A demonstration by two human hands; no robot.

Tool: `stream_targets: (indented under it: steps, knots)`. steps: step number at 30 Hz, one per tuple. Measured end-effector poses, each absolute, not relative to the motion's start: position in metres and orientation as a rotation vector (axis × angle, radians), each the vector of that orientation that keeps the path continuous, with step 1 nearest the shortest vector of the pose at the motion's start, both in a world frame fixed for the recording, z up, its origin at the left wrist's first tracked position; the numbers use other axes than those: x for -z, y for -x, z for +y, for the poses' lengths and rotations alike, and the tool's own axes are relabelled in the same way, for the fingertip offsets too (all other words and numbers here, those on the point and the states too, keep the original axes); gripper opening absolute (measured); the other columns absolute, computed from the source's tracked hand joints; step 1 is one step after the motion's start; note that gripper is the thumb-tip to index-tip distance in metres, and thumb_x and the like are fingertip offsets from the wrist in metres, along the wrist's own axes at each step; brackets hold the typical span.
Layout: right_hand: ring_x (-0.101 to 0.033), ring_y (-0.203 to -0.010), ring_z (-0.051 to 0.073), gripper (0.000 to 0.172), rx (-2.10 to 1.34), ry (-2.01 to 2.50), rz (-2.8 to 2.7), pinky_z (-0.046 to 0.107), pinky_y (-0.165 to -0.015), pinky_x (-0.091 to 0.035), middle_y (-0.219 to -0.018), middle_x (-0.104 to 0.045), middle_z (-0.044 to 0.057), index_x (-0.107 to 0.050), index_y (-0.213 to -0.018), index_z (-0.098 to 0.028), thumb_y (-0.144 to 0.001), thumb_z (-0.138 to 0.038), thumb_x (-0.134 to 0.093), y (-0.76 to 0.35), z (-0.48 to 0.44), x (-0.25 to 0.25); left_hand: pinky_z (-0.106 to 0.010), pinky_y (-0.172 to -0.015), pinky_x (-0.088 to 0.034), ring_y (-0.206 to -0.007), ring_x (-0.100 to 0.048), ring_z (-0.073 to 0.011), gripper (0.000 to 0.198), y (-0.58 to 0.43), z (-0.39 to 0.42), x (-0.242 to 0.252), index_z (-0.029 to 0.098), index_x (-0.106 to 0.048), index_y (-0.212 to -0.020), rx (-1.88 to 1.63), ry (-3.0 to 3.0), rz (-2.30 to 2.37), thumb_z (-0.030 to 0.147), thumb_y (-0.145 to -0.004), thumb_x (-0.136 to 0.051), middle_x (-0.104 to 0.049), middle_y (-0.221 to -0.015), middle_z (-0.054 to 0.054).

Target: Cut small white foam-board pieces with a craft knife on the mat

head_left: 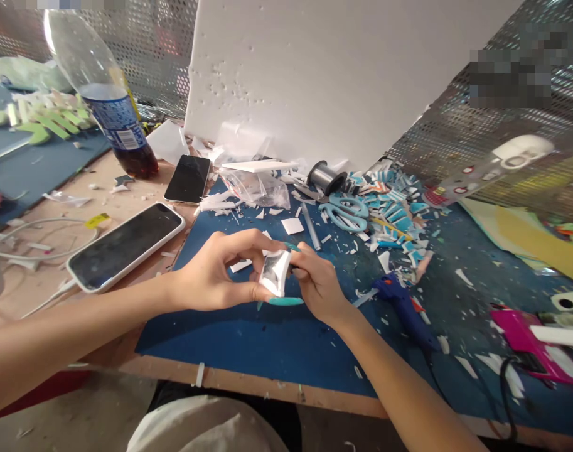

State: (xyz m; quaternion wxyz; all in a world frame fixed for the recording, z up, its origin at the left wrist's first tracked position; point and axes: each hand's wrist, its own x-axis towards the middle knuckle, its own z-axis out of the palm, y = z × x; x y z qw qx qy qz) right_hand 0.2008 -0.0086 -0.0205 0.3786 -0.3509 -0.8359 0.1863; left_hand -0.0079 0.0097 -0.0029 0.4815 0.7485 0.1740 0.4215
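Left hand (pixel 211 270) has a small white piece (pixel 273 271) pinched between thumb and fingers, so that grip is closed down to about the thickness of the piece. It's up over the blue mat (pixel 211 339), roughly mid-worktop (pixel 328 383), with a shiny greyish face showing. Right hand (pixel 321 282) is curled up right against the other side of it; I can't tell whether that grip is actually pinching the edge or something small, the fingertips are mostly hidden. Teal nails, btw.

Past the hands there's a grey stick (pixel 310 226) on the mat, then light-blue-handled scissors (pixel 343 213) and a dark spool (pixel 324 177) next to a messy heap of blue and white scraps (pixel 394 201). A blue glue gun (pixel 406 311) lies to the right of the right hand. Over on the left: a phone in a white case (pixel 126 248), a second phone (pixel 189 179), and a part-full cola bottle (pixel 119 119).
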Motion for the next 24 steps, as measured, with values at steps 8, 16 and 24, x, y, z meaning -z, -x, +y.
stream_targets:
  steps: [8, 16, 24]
  knots:
    - [-0.036, -0.056, 0.013, 0.034, -0.443, 0.916, -2.151, 0.028, -0.063, -0.033, -0.061, -0.045, -0.001, -0.047, -0.076, -0.021, -0.099, -0.034, -0.026, -0.2008, -0.0090, 0.0192, -0.023, -0.061, -0.046, -0.060, -0.055, -0.0104, 0.042, 0.0078, 0.0071, 0.0051, 0.011, -0.055, -0.109, -1.043, -1.820, 0.425, 0.020, -0.072, -0.073, -0.058, -0.069, 0.000]
    - [-0.034, -0.056, 0.015, 0.034, -0.388, 0.904, -2.153, 0.028, -0.057, -0.030, -0.058, -0.038, -0.001, -0.048, -0.075, -0.021, -0.098, -0.033, -0.027, -0.1986, -0.0106, 0.0146, -0.020, -0.058, -0.045, -0.058, -0.053, -0.0092, 0.041, 0.0045, 0.0065, 0.0045, 0.010, -0.057, -0.105, -1.069, -1.883, 0.483, 0.028, -0.072, -0.074, -0.056, -0.066, 0.001]
    - [-0.037, -0.057, 0.016, 0.030, -0.311, 0.838, -2.175, 0.030, -0.059, -0.032, -0.064, -0.049, 0.001, -0.050, -0.083, -0.020, -0.098, -0.030, -0.026, -0.1937, -0.0147, 0.0162, -0.020, -0.059, -0.048, -0.058, -0.055, -0.0088, 0.038, 0.0027, 0.0061, 0.0049, 0.012, -0.057, -0.104, -1.037, -2.043, 0.528, 0.027, -0.073, -0.072, -0.063, -0.074, -0.002]
